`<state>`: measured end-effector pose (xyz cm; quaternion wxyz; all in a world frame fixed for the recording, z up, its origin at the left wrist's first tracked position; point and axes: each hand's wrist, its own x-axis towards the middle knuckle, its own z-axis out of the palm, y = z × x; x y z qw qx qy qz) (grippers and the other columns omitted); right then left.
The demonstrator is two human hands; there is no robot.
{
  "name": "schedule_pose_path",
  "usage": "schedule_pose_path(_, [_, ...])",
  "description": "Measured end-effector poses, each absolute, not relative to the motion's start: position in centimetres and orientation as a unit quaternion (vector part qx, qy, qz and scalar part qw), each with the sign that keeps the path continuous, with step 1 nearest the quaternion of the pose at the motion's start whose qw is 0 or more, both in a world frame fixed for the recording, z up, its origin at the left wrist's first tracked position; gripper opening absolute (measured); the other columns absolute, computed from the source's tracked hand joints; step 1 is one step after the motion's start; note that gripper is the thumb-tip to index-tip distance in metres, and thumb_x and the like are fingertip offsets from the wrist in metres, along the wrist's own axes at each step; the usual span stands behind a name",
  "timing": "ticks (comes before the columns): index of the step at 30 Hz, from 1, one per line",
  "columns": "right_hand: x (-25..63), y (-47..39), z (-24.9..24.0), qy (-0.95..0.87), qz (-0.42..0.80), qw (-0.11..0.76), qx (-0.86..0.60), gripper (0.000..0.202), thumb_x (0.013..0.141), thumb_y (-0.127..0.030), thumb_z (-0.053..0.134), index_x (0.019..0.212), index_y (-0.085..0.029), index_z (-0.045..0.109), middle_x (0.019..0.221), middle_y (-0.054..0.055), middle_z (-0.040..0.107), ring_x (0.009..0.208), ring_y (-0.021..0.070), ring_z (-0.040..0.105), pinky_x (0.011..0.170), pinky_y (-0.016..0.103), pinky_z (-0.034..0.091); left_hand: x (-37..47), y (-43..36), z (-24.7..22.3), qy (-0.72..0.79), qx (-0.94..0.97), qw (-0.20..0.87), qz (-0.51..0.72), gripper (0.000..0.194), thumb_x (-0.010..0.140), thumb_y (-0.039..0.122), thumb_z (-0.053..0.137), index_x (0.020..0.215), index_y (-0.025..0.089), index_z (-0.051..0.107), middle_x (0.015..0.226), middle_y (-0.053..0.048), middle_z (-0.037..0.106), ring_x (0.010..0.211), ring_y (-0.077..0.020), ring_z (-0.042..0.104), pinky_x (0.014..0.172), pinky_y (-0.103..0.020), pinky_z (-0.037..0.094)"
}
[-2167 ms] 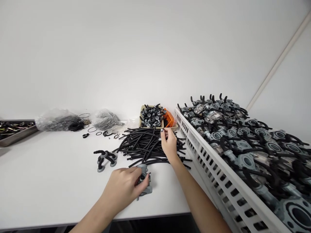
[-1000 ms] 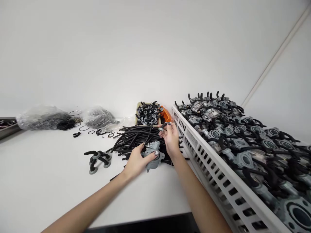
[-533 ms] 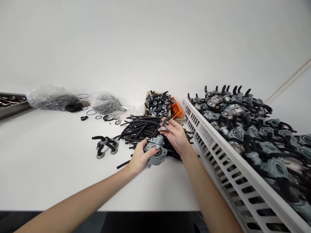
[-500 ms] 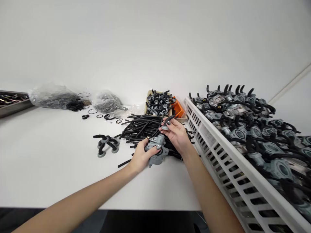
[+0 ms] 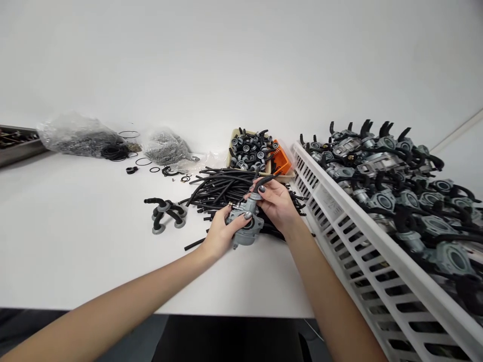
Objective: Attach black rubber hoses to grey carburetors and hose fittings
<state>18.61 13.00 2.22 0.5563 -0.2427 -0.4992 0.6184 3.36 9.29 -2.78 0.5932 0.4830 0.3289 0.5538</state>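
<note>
My left hand (image 5: 223, 230) is closed around a grey metal carburetor body (image 5: 247, 234), its thumb across the front. My right hand (image 5: 274, 203) pinches a grey cap with a bent black rubber boot (image 5: 264, 185). The cap sits on the top opening of the body; whether it is fastened cannot be seen. Behind both hands lies a pile of black hoses (image 5: 222, 188). To the left, several more caps with black boots (image 5: 166, 215) stand grouped on the white table.
A white slatted crate (image 5: 350, 236) full of carburetors borders the right side. Behind the hoses are a cream bin of caps (image 5: 249, 151) and an orange tray (image 5: 281, 158). Plastic bags of parts (image 5: 164, 146), black rings (image 5: 115, 152) and a metal tray (image 5: 22, 151) are farther left.
The cap in my right hand has come down onto the body, where before there was a gap between them. The view has shifted slightly.
</note>
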Motion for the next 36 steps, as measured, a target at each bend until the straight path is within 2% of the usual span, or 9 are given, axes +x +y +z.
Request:
schedule_pose_path(11, [18.2,12.9,2.2,-0.517,0.605,0.55,-0.255,0.034,0.062,-0.042,0.085,0.085,-0.022,0.07,0.076,-0.001,0.071,0.064,0.016,0.07,0.066,0.031,0.057,3.3,9.2,-2.7,0.333,0.493,0.587,0.55,0.035,0.073,0.046,0.073,0.086,0.015,0.063,0.081,-0.005,0.063,0.072,-0.0171,0.056,0.067,-0.029,0.044])
schedule_pose_path(16, [17.5,12.7,2.4,-0.506,0.593,0.568,-0.264,0.036,0.058,-0.043,0.087,0.08,-0.022,0.069,0.078,-0.001,0.071,0.07,0.018,0.07,0.07,0.034,0.059,3.5,9.3,-2.7,0.331,0.472,0.596,0.559,0.037,0.072,0.048,0.073,0.088,0.016,0.064,0.081,-0.004,0.064,0.074,-0.0178,0.057,0.07,-0.029,0.045])
schedule_pose_path(26, [17.2,12.6,2.4,-0.491,0.592,0.576,-0.275,0.036,0.058,-0.042,0.088,0.079,-0.021,0.066,0.081,0.0,0.069,0.076,0.019,0.071,0.073,0.034,0.059,3.5,9.2,-2.7,0.332,0.447,0.611,0.563,0.033,0.071,0.044,0.074,0.082,0.016,0.062,0.076,-0.002,0.062,0.069,-0.015,0.054,0.066,-0.028,0.043])
schedule_pose_path(33, [17.0,12.6,2.4,-0.494,0.589,0.576,-0.279,0.037,0.06,-0.043,0.086,0.083,-0.022,0.066,0.08,-0.001,0.067,0.068,0.017,0.07,0.07,0.033,0.059,3.5,9.2,-2.6,0.342,0.43,0.611,0.57,0.035,0.07,0.044,0.075,0.087,0.015,0.063,0.08,-0.003,0.065,0.073,-0.0164,0.057,0.069,-0.028,0.044])
schedule_pose_path(36, [16.9,12.6,2.4,-0.491,0.591,0.574,-0.283,0.037,0.059,-0.043,0.086,0.083,-0.022,0.067,0.077,-0.002,0.066,0.067,0.0161,0.069,0.069,0.032,0.059,3.5,9.3,-2.7,0.34,0.432,0.609,0.572,0.033,0.07,0.043,0.075,0.084,0.015,0.064,0.078,-0.002,0.064,0.071,-0.0155,0.056,0.067,-0.027,0.044])
